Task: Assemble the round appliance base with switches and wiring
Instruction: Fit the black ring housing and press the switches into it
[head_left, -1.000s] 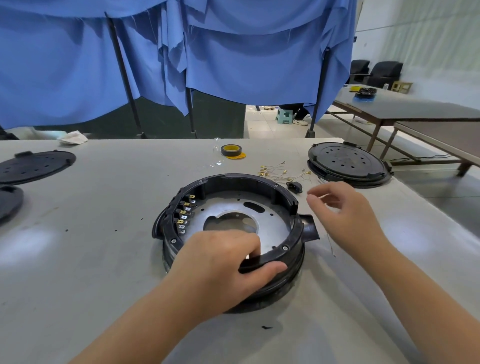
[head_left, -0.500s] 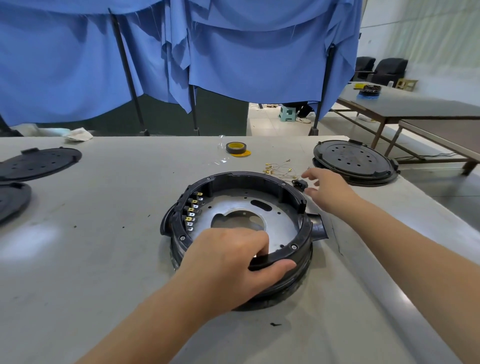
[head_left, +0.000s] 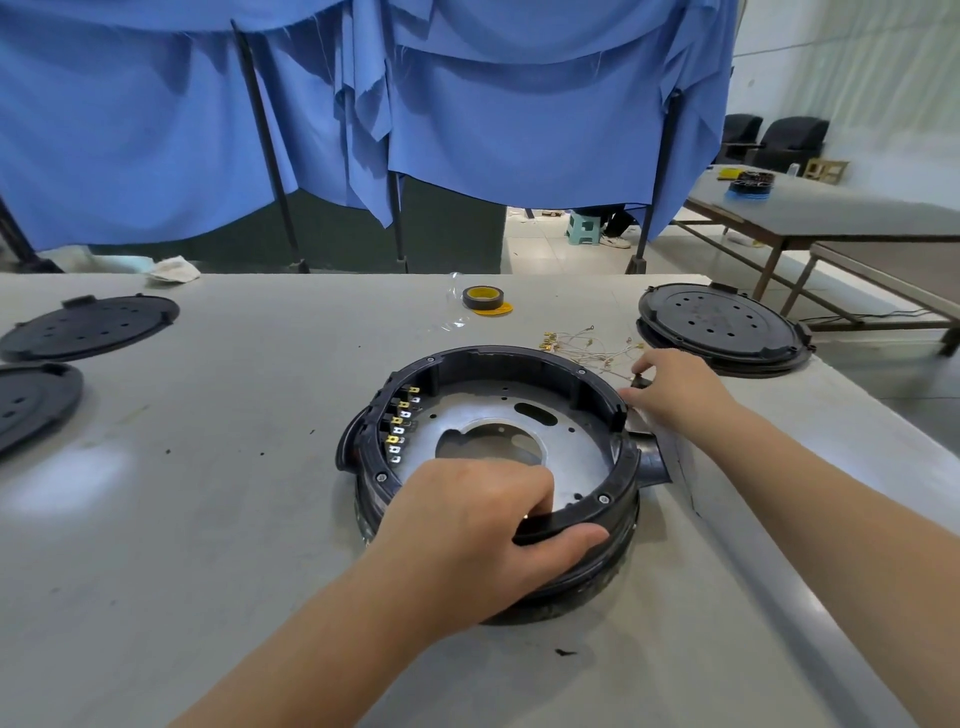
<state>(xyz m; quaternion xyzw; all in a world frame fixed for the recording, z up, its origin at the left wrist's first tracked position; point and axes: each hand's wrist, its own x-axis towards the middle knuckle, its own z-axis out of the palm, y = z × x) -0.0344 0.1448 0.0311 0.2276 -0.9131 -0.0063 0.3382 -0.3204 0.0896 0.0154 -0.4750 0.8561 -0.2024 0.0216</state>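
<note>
I am gripping the near rim of the base (head_left: 498, 410) with my left hand (head_left: 483, 535) at mid-counter (head_left: 208, 519); my right hand (head_left: 675, 387) is pinching the one small black part (head_left: 642, 383) just right of the rim — nearer than the left; wires (head_left: 587, 345) lying just beyond, uncountable; three loose lids — one (head_left: 724, 327) right, two left.

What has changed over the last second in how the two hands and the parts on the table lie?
The right hand reached away from the person, past the round base, and now pinches the small black part beside the wires. The left hand still grips the base's near rim; base, tape roll and covers stayed put.
</note>
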